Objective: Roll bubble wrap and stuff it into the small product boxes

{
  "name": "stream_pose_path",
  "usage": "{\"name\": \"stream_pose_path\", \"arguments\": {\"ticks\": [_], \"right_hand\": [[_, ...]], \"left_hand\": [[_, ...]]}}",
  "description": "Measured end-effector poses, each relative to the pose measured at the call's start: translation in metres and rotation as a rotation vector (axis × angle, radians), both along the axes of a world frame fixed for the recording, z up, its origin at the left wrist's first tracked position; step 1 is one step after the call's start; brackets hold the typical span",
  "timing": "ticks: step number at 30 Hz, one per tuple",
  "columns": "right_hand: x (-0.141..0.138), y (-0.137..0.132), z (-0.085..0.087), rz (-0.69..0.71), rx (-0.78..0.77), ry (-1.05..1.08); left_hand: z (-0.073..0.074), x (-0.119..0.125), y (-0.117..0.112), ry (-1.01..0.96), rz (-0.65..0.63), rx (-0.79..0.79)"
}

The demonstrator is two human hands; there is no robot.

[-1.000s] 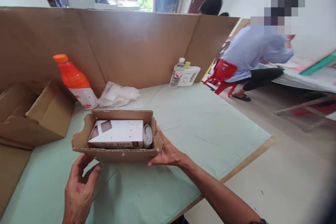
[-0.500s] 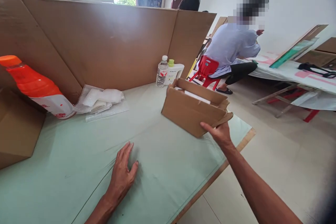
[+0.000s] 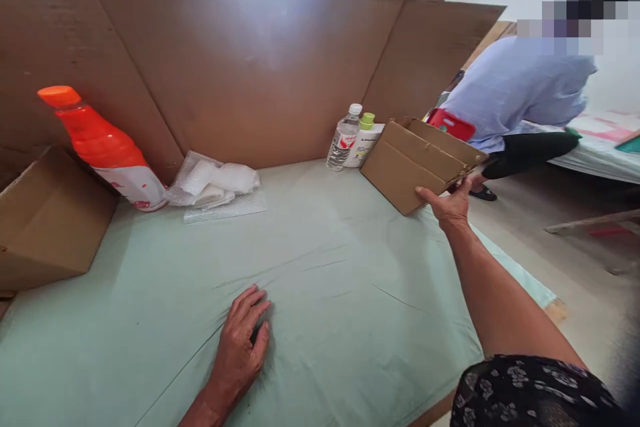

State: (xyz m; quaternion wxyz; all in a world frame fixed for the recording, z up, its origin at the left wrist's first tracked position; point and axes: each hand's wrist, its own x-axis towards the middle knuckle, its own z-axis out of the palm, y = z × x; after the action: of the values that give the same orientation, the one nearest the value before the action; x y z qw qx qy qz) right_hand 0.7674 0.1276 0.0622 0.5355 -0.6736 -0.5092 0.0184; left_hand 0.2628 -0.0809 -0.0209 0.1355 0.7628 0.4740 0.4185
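My right hand (image 3: 450,203) grips the near right corner of a small cardboard box (image 3: 407,170), its thumb on the front side and its other fingers partly hidden behind. The box is tilted at the table's far right, close to a clear water bottle (image 3: 344,140) and a white bottle with a green cap (image 3: 367,143). My left hand (image 3: 243,337) rests on the pale green tablecloth (image 3: 320,320), fingers loosely spread with nothing in them. What lies inside the box is hidden from this angle.
A cardboard screen (image 3: 260,73) stands along the back. At left are a big orange-capped bottle (image 3: 113,147), bubble wrap (image 3: 217,183) and another cardboard box (image 3: 60,220). Beyond the right edge a person in a light blue shirt (image 3: 525,83) sits on a red chair (image 3: 453,125).
My right hand has pushed the box farther back, towards the bottles, and the box has tilted so its inside no longer shows. My left hand stays on the cloth. The view has turned.
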Motion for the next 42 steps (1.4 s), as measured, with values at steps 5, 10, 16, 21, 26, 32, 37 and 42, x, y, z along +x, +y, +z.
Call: {"name": "stream_pose_path", "arguments": {"ticks": [5, 10, 16, 21, 26, 32, 37, 42], "right_hand": [[-0.013, -0.013, -0.021, -0.083, -0.071, 0.106], [-0.061, -0.055, -0.068, -0.017, -0.457, -0.167], [-0.205, -0.124, -0.102, 0.521, -0.222, -0.622], [-0.325, -0.206, -0.092, 1.139, -0.041, -0.792], [-0.353, -0.225, -0.076, 1.2, -0.092, -0.692], [-0.352, -0.222, -0.068, 1.152, -0.027, -0.662], [-0.352, -0.222, -0.068, 1.139, -0.031, -0.599], [-0.359, -0.203, -0.048, 1.014, -0.139, -0.464]], "left_hand": [[0.007, 0.003, 0.001, -0.051, 0.01, -0.105], [0.014, 0.008, 0.002, -0.039, -0.005, -0.181], [0.027, -0.008, -0.006, -0.043, -0.111, -0.15], [0.093, -0.123, 0.032, 0.114, 0.508, 0.208], [0.155, -0.241, 0.098, 0.179, 0.868, 0.224], [0.157, -0.278, 0.112, 0.157, 0.843, 0.144], [0.145, -0.262, 0.005, 0.188, 0.71, 0.241], [0.112, -0.243, -0.113, 0.018, 0.936, 0.3]]}}
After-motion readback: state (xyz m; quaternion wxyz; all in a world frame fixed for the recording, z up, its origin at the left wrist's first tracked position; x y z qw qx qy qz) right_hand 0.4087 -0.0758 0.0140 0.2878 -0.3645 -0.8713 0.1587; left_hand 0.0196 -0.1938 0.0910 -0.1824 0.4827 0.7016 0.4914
